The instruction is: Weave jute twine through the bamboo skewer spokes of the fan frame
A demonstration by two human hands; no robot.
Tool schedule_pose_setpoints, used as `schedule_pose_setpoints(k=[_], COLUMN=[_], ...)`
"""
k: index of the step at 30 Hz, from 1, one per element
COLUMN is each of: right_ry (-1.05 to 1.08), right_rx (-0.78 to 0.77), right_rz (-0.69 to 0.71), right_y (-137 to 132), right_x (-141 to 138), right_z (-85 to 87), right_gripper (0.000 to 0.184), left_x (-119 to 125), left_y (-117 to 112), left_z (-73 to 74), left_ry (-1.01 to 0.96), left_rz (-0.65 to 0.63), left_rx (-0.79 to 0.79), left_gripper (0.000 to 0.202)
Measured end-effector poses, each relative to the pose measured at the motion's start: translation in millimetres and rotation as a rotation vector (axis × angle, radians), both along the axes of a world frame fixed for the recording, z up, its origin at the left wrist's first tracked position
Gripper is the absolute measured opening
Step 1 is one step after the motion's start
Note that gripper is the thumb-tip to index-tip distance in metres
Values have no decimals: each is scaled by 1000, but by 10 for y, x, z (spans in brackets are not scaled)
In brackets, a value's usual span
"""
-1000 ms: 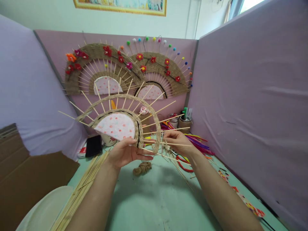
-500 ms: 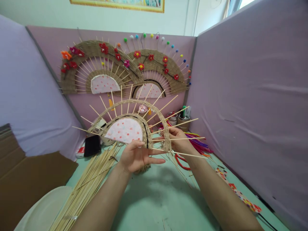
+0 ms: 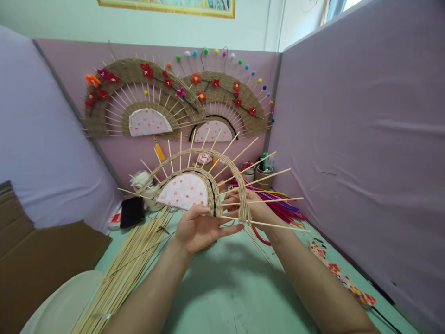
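Note:
A half-round woven fan (image 3: pixel 186 189) hangs in the air before me, its white centre dotted with red. Thin wooden sticks radiate from it, and a twine band arches across them. My left hand (image 3: pixel 200 229) grips the lower edge, thumb in front and the other fingers behind or below. Behind the right end of the fan, my right hand (image 3: pixel 252 204) holds the twine band and sticks; its fingertips are partly hidden by them.
Two finished fans with felt flowers (image 3: pixel 146 72) stand against the pink back panel (image 3: pixel 125 157). A bundle of sticks (image 3: pixel 132 260) lies left on the green table, near cardboard (image 3: pixel 66 250) and a pale plate (image 3: pixel 69 301). Pipe cleaners (image 3: pixel 281 206) and a pen pot (image 3: pixel 264 175) are at right.
The fan has turned slightly in my hands, its left end looking narrower and its sticks shifted rightward. Both hands stay on it.

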State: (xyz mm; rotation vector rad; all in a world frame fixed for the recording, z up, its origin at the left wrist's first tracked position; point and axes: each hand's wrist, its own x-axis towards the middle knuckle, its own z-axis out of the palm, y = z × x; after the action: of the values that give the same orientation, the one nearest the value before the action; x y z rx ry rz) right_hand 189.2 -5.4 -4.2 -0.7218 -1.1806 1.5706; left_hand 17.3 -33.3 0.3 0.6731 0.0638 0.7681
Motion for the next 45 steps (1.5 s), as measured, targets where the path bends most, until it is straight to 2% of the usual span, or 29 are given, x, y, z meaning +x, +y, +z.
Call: schedule_pose_setpoints(k=[4, 8, 11, 17, 23, 31, 36, 37, 41, 45], right_ry=[3, -64, -137, -199, -192, -189, -356, -364, -213, -87], right_rx=[2, 75, 137, 258, 347, 305, 323, 315, 287, 351], right_rz=[35, -138, -242, -66, -223, -221, -7, -4, -226, -250], right_y=[24, 103, 135, 34, -7, -155, -85, -51, 61, 32], right_x=[-12, 9, 71, 179, 33, -171, -23, 17, 118, 110], right_z=[-19, -84, -91, -8, -30, 8, -4, -14, -46, -9], right_gripper=[24, 29, 26, 23, 25, 28, 22, 20, 22, 25], left_x=[55, 46, -20, -148, -154, -114, -159, -169, -188, -173], left_y=[-10, 15, 46, 95, 104, 97, 105, 104, 78, 46], left_z=[-20, 20, 87, 166, 171, 146, 145, 149, 178, 189], left_ry=[10, 17, 30, 63, 53, 78, 100, 100, 103, 114], left_rz=[42, 183, 305, 402, 487, 443, 434, 426, 380, 292], left_rx=[-56, -70, -26, 41, 74, 79, 91, 88, 74, 79], left_gripper=[53, 52, 52, 51, 48, 43, 43, 43, 46, 49])
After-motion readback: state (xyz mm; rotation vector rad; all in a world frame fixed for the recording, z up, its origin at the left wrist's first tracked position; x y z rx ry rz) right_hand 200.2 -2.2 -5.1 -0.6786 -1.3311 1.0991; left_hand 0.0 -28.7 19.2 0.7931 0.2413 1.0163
